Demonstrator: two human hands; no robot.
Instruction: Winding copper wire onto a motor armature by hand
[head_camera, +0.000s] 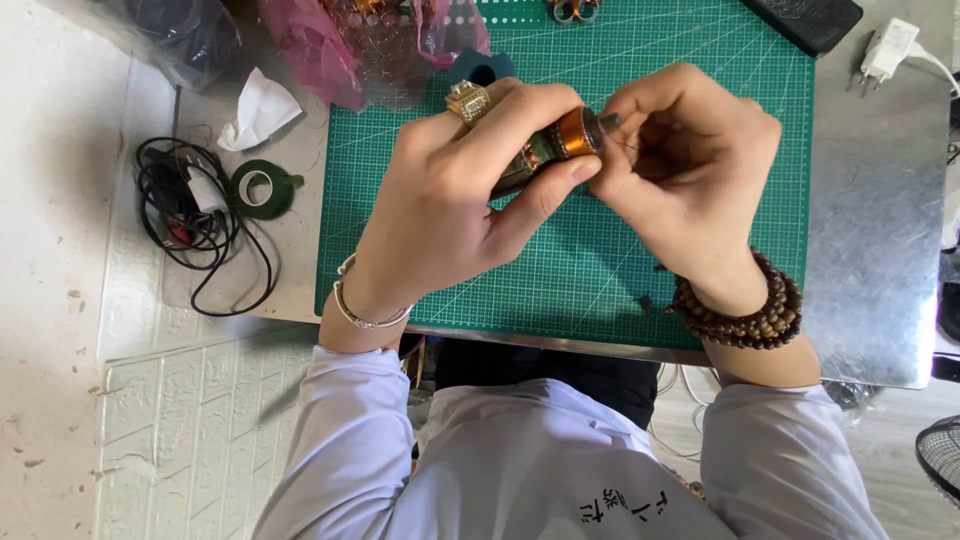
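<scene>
Hands meet over the far half of the green mat (700, 90), which lies on a grey desk (880, 200). Left hand (450, 200) is curled around a small spool (560, 140) of copper-coloured wire, thumb under it, index over it; spool lies tilted, its copper end pointing at the right hand (690, 160). Big gold ring (468, 100) on a left finger, thin bangle (365, 310) on the left wrist. Right hand's fingers are bunched shut at the spool's end, pinching something too small to tell. Brown bead bracelets (745, 315) wrap the right wrist, near the mat's near edge. Left of the mat: green tape roll (262, 188), black cable bundle (195, 215) at the desk's left edge, white crumpled tissue (258, 108). Pink bag (370, 40) sits at the mat's far-left corner. White charger (890, 48) at the desk's far-right corner, dark flat item (800, 18) on the mat's far edge. White sleeves (350, 450) below.
</scene>
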